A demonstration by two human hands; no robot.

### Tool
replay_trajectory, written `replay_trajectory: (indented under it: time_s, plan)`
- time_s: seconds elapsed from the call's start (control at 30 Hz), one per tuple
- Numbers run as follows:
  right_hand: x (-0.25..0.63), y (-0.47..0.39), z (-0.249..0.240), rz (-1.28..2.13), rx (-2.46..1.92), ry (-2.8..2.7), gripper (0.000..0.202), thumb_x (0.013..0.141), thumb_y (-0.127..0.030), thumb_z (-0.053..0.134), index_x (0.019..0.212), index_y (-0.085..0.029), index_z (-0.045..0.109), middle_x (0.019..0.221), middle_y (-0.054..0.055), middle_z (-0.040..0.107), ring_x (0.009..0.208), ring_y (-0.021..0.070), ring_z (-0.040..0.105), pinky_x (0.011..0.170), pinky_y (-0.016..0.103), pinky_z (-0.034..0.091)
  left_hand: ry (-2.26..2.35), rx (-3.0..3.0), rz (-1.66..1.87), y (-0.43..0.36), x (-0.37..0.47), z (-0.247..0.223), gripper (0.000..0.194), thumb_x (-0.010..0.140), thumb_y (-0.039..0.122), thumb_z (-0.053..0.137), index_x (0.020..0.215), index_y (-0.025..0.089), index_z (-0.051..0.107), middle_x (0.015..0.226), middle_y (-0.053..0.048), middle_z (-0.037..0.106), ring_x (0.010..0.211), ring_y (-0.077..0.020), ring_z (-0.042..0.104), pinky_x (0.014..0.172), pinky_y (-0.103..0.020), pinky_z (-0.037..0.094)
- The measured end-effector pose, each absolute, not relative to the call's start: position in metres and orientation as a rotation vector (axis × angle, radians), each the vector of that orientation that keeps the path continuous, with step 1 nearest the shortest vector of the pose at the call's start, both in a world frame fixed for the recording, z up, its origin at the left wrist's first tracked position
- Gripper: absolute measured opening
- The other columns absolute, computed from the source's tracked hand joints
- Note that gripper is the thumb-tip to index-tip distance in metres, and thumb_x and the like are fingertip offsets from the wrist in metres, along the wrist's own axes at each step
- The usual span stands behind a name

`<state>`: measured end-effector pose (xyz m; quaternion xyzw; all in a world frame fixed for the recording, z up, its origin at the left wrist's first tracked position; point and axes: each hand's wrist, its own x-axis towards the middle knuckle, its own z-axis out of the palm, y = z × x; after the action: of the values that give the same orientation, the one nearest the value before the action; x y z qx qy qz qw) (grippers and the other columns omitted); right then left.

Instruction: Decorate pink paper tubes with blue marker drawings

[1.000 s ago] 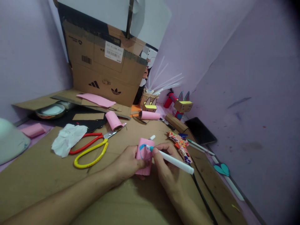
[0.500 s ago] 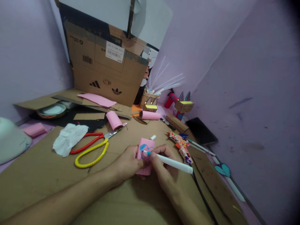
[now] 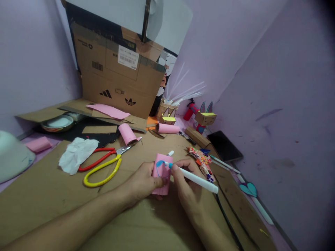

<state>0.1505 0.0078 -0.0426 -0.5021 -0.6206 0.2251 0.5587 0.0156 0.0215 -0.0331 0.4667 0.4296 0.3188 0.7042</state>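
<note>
My left hand grips a small pink paper-covered tube, somewhat flattened, with the thumb across its front. On its upper face is a blue heart drawing, partly coloured in at the left. In my right hand is a white felt-tip marker, held like a pen. Its blue tip rests at or very near the drawing; exact contact is hard to see. A white marker cap shows just behind the tube. To the left lie scissors with one red and one yellow handle.
Crumpled white tissue touches the scissors. Pink rolls lie further back, before a large cardboard box. At right are a floral-patterned glue gun with a black cord, a dark tablet and cardboard cat-eared figures.
The marker tip has shifted slightly up and to the right across the heart, and my right hand has moved a little with it. My left hand and the tube stay in place.
</note>
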Motion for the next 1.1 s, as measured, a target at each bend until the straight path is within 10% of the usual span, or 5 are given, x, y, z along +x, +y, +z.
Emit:
replay_trajectory:
  time_s: [1.1]
  plan:
    - [0.1465, 0.0029, -0.0479, 0.759, -1.162, -1.485, 0.011, 0.081, -0.027, 0.056, 0.072, -0.02, 0.058, 0.056, -0.003, 0.059, 0.047, 0.0109, 0.051, 0.043, 0.02, 0.037, 0.897, 1.008, 0.699, 0.0223, 0.017, -0.0359, 0.029, 0.061, 0.033, 0.071, 0.078, 0.012, 0.06, 0.066, -0.001, 0.06, 0.056, -0.0132, 0.056, 0.056, -0.026, 0.047]
